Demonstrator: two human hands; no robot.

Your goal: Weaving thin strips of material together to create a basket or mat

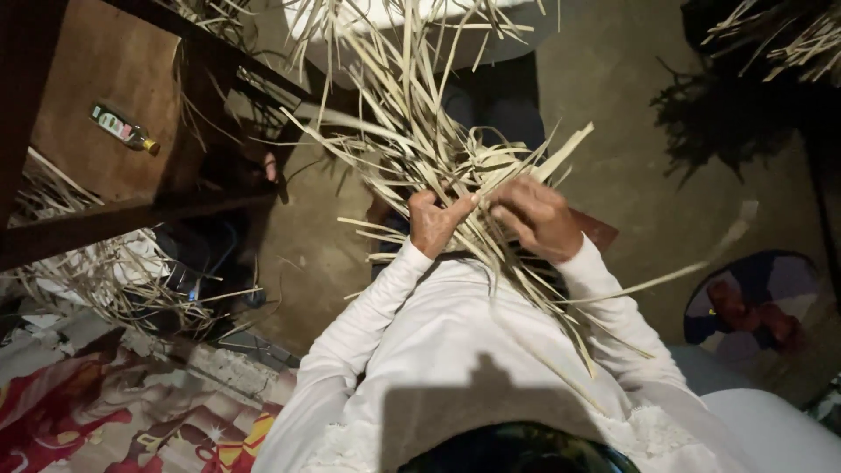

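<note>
Strips (412, 131) of pale dried leaf, long and flat, fan out toward 12 o'clock from both hands, with loose ends trailing back over the white sleeves toward 5 o'clock. Left hand (435, 223) is clenched on the bundle where the strips cross, thumb up against them. Right hand (536, 217) sits just beside it at 3 o'clock, fingers (508, 210) curled and pinching a strip at the same crossing. Both hands hold the work in front of the body, above the bare earthen floor (631, 149).

Handling, judged: very light, springy, thin; bends along its length but likely creases or splits if folded hard. Edges look sharp-ish, surface dry, not slippery. Best hold is at the crossing, close in, since free ends flop and spread.

Around: dark wooden frame (131, 215) at 9 o'clock, a small glass bottle (124, 129) at 10 o'clock, more loose strips heaped at 8 o'clock, patterned red cloth (105, 420) at 7 o'clock.
</note>
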